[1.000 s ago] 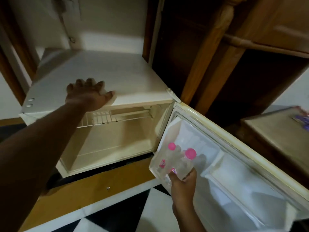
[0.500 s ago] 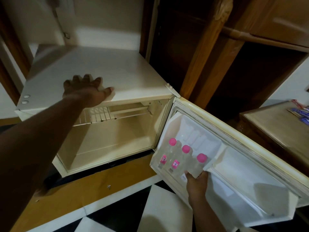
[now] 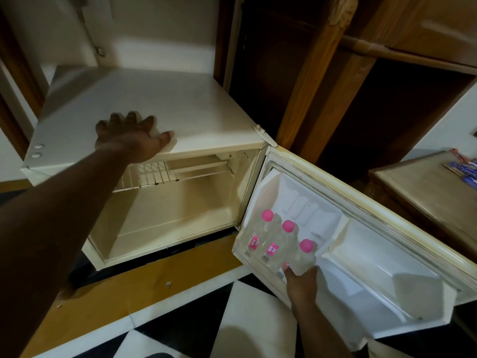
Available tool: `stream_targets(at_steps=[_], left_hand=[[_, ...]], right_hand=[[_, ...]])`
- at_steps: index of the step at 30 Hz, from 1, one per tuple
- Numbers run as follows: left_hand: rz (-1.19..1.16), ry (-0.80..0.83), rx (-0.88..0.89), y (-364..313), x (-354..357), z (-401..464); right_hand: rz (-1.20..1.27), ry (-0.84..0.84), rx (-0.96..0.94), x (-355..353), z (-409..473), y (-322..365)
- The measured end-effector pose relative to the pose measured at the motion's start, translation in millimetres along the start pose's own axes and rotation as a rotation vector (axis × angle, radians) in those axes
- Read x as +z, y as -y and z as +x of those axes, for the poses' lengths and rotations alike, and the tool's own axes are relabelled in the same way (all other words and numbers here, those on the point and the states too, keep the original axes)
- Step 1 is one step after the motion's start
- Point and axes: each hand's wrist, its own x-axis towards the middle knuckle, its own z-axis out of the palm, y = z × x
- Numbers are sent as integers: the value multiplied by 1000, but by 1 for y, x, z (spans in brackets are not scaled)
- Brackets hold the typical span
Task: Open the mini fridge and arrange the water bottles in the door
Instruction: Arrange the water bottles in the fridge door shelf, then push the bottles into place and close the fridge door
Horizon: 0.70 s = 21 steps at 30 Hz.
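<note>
Floor: black-and-white tiles (image 3: 247,313), near.
Mini fridge (image 3: 167,120): door (image 3: 387,270) swung open rightward.
Water bottles (image 3: 277,244): three, pink-capped, stood in the door shelf.
Left hand (image 3: 129,136): laid flat, fingers spread, on the fridge top.
Right hand (image 3: 300,282): fingers closed around the nearest bottle (image 3: 304,257).

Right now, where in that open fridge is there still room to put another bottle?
The door shelf is bare right of the three bottles, out to its far end. The fridge cavity floor is bare too. The hinge end is crowded: bottles side by side, the right hand gripping the third.
</note>
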Motion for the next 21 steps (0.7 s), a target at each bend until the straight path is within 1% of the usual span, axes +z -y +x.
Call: stream_targets(at_steps=[1,3,6,10,15,17,19,21], left_hand=[[-4,0,2,0,0,0],[-5,-4,4,0,-1,0],[-5,-8,7,0,-1,-1],[-21,-7,5,1,-3,-3],[-47,1,-14,-3,-5,-9],[-44,0,-9,-3,-4,-9],[-40,-1,2,-2,-4,-8],[-37,-7,9,-1,-3,-7]], right_hand=[[-11,-31,36,0,-4,3],[-34,-79,44,0,-14,10],[-41,-145,-22,1,-36,20],[-43,-80,-103,2,-63,37],[-44,66,-169,-7,-91,88],[-71,79,-264,-15,-94,112],[-109,49,-428,-29,-89,134],[-262,-81,-676,-48,-70,155]])
